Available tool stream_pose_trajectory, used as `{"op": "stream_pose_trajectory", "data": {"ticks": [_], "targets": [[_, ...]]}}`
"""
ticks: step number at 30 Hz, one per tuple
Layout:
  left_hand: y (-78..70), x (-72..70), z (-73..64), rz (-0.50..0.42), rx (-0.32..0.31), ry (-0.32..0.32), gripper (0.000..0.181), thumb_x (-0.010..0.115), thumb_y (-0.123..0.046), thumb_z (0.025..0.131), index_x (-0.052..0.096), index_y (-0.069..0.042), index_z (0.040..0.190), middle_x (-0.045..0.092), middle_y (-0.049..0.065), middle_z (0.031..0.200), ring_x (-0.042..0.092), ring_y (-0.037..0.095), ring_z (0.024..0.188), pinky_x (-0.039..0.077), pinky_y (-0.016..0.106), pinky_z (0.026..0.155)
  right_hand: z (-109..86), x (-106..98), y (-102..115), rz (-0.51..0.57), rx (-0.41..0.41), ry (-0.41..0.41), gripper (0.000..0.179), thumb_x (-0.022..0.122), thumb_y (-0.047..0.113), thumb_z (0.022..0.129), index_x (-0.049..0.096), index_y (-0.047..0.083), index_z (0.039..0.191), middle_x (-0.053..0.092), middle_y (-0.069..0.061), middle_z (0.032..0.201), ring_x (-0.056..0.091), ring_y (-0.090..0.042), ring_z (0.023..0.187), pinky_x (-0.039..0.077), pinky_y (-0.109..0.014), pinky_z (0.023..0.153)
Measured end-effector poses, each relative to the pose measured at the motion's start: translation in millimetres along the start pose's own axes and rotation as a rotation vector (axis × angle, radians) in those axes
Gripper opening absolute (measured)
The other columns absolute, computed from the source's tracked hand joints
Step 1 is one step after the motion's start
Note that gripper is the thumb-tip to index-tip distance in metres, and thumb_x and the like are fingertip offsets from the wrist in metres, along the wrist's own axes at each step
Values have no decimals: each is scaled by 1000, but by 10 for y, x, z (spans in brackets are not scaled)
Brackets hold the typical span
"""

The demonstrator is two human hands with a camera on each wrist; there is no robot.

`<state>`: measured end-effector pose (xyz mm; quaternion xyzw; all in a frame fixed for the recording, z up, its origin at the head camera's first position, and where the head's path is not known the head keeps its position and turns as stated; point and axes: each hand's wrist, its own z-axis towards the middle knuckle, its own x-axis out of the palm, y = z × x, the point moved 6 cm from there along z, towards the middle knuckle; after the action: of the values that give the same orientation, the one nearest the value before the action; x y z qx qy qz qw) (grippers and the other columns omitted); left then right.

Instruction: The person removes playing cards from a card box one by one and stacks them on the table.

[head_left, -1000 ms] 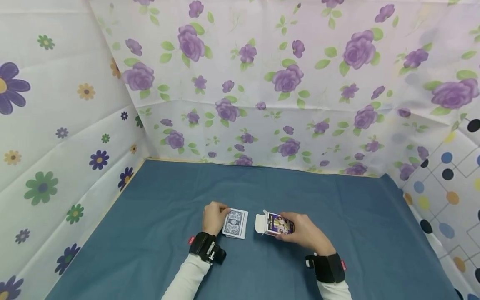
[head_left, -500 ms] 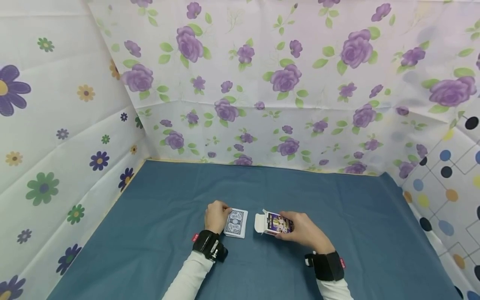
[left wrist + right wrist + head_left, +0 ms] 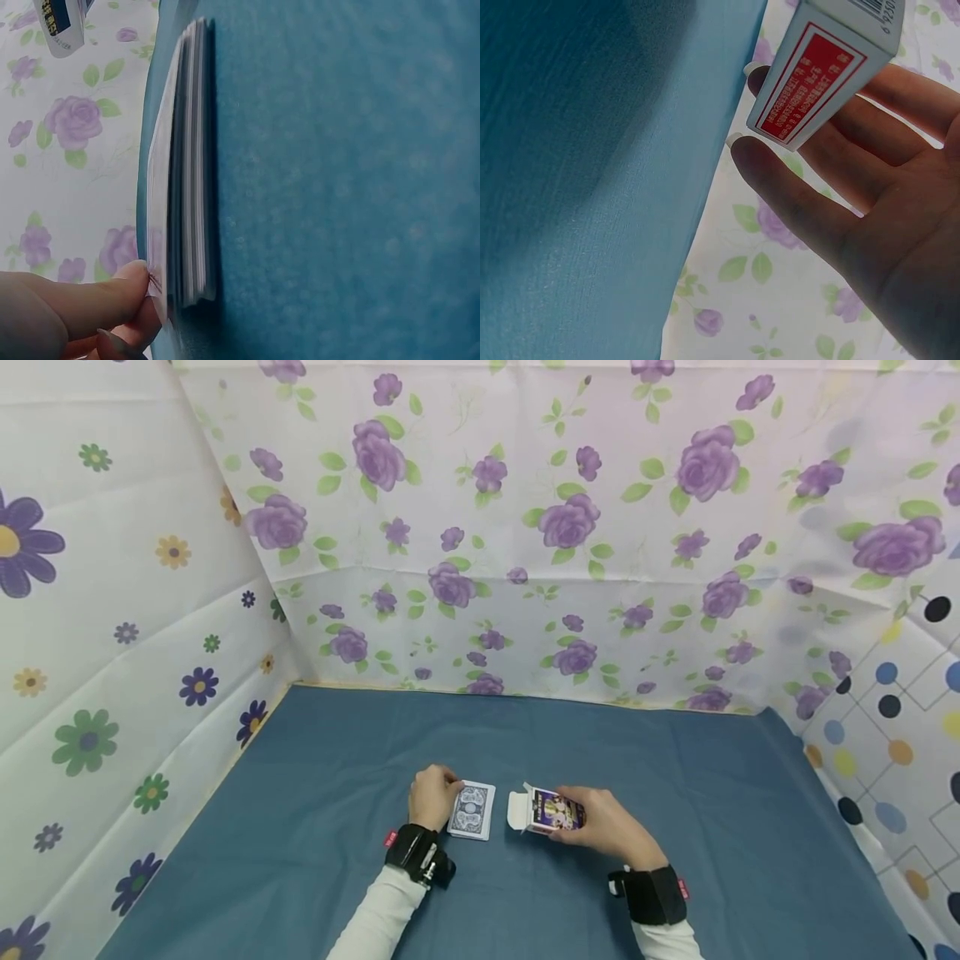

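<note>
A deck of playing cards (image 3: pixel 471 811) with blue-grey patterned backs lies face down on the blue cloth. My left hand (image 3: pixel 431 797) is at its left edge. In the left wrist view, thumb and fingers pinch the top card (image 3: pixel 160 165), whose near end stands slightly apart from the stack (image 3: pixel 195 165). To the right, my right hand (image 3: pixel 615 827) grips a purple-fronted card box (image 3: pixel 557 812) above the cloth. The box's white end flap (image 3: pixel 517 811) hangs open toward the deck. Its closed end, with a red panel (image 3: pixel 810 82), shows in the right wrist view. The box's inside is hidden.
Blue cloth (image 3: pixel 600 735) covers the table. A white curtain with purple roses (image 3: pixel 570 522) rises along the back edge. Other patterned sheets stand at the left (image 3: pixel 112 652) and right (image 3: pixel 900 718). Each wrist wears a black camera strap.
My left hand has moved slightly right, and the top card that jutted out to the left now lines up with the deck. The right hand holds the box in nearly the same place.
</note>
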<state>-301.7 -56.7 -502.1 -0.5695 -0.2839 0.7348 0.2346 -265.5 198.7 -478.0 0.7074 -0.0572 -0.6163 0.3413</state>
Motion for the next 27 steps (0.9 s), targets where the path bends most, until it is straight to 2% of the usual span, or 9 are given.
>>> {"op": "stream_pose_trajectory", "data": {"ticks": [6,9,11,13,16,19,21,24,27], "targets": [[19,10,14,6,-17,-16,8,74,-11,84,73,-3,83,69,12,75,63,21,61,50,36,56,4,16,13,4,1,7,67,81,33,78,57,0,131,65,-13,121,58,-12,93,48,-34,77],[-9,-29,-12,14,15,-50,9,73,-11,85,73,-2,84,70,12,76,63,21,61,49,35,55,7,29,23,4,-1,12,66,81,33,78,57,1,131,65,-12,121,58,-12,93,48,-33,77],[-81,-76,-56,-17,61,-43,11,71,-13,87,73,-2,88,70,12,76,63,20,60,49,32,55,7,37,30,5,-4,16,66,80,33,78,58,1,131,65,-12,121,58,-12,93,48,-33,77],[-209,-115,-119,-93,136,24,14,68,-16,90,73,-3,92,70,10,77,62,18,61,48,29,55,6,41,38,5,-7,19,65,80,33,78,58,2,131,65,-11,120,58,-11,93,48,-32,77],[-467,-123,-242,-262,214,242,19,65,-21,93,74,-5,98,71,8,81,62,19,66,47,26,58,8,29,55,7,-18,16,65,80,32,79,58,2,131,66,-11,118,58,-10,90,47,-30,75],[-683,-78,-351,-356,228,411,19,64,-22,94,74,-6,98,71,9,84,64,27,71,46,24,58,13,1,75,10,-32,6,64,80,32,79,58,2,131,66,-10,116,58,-9,88,47,-28,73],[-762,-30,-390,-357,222,446,17,66,-20,92,74,-4,94,71,10,80,61,24,64,43,23,54,15,-11,91,16,-40,2,64,80,31,79,58,2,130,66,-11,117,59,-10,89,48,-28,73],[-792,31,-423,-331,205,431,12,68,-15,90,72,-4,86,66,9,71,52,15,54,37,22,50,11,-10,117,16,-47,2,63,80,31,79,58,2,130,66,-12,120,60,-12,93,49,-30,75],[-774,75,-449,-315,195,416,13,69,-15,89,69,-5,80,60,6,63,44,7,50,34,22,49,-5,3,152,16,-56,10,63,80,32,80,58,3,131,65,-12,121,61,-13,94,49,-30,75]]}}
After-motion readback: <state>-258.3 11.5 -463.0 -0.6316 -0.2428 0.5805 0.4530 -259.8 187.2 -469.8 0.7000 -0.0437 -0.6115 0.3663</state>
